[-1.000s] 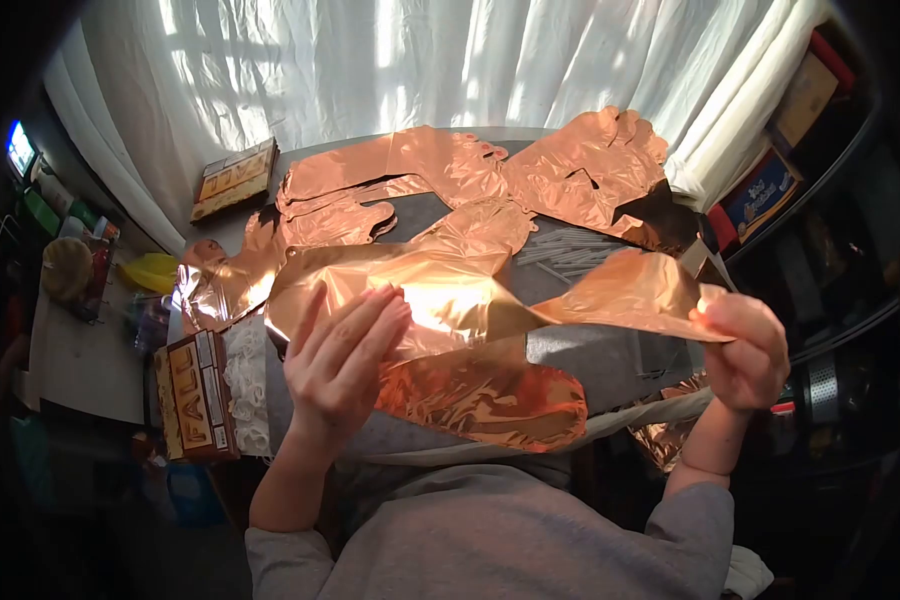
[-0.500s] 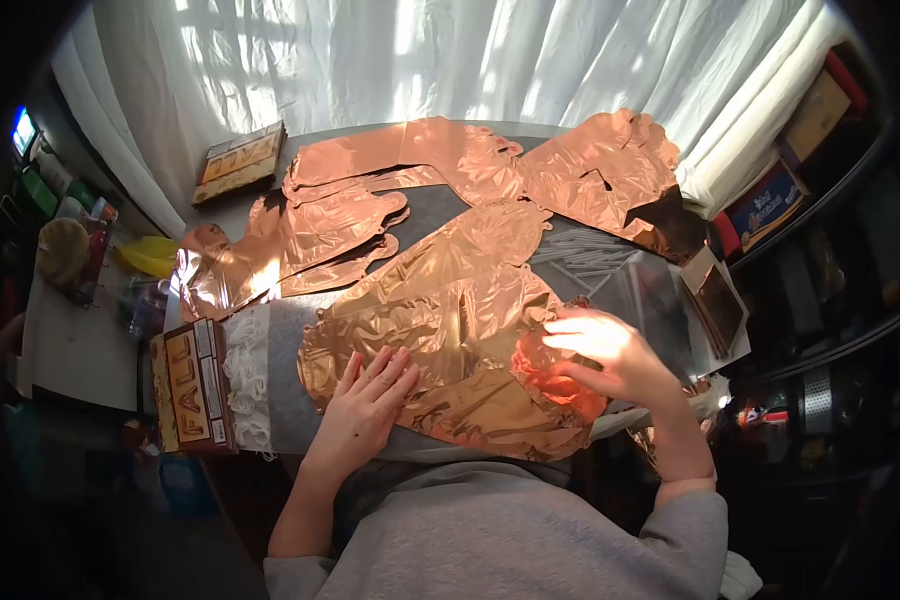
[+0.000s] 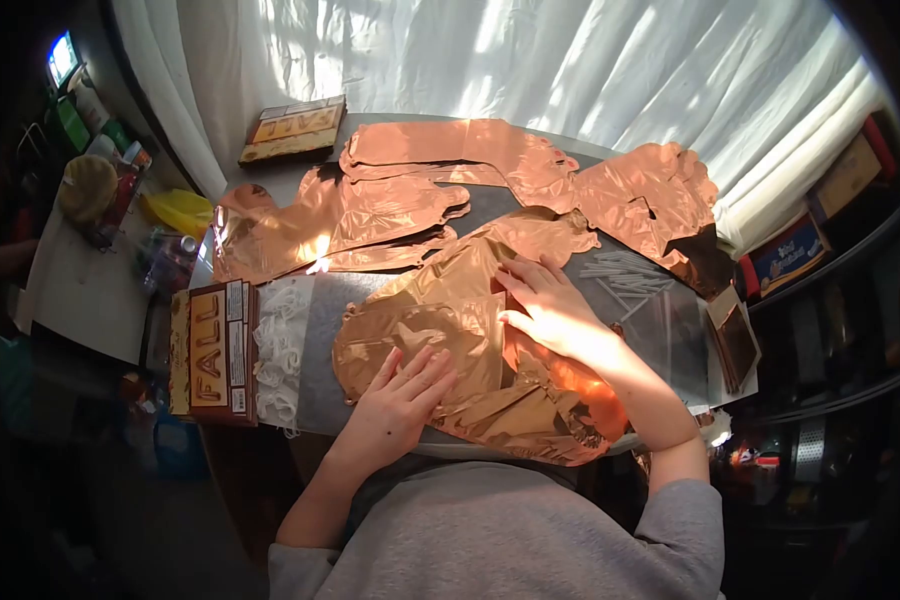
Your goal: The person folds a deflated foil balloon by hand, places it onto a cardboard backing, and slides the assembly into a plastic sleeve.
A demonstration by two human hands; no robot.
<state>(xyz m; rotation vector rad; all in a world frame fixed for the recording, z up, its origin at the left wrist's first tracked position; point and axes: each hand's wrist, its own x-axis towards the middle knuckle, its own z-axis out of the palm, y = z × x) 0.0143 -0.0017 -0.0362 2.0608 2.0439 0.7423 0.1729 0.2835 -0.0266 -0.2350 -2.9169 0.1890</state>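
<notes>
A copper-coloured foil balloon (image 3: 420,325) lies flat and uninflated on the table before me, its surface wrinkled. My left hand (image 3: 400,405) rests on its lower left part, palm down with the fingers stretched out. On the balloon's upper right part lies my right hand (image 3: 550,310), fingers extended and thumb apart. A crease or folded edge runs down the foil beside that thumb, and the part under my right forearm shines orange. Whether the right fingertips pinch any foil is hidden.
More flat foil balloons (image 3: 370,215) lie farther back. Left stand stacked boxes marked FALL (image 3: 208,350), beside white curled ribbon (image 3: 283,350). Another box (image 3: 295,130) sits at the back left. White straws (image 3: 625,275) and brown-fronted packets (image 3: 735,345) are on the right. A white curtain (image 3: 570,70) hangs behind.
My right hand has moved left and up across the balloon, from its crumpled right end toward its middle. The left hand stays on the foil. The view has shifted slightly.
</notes>
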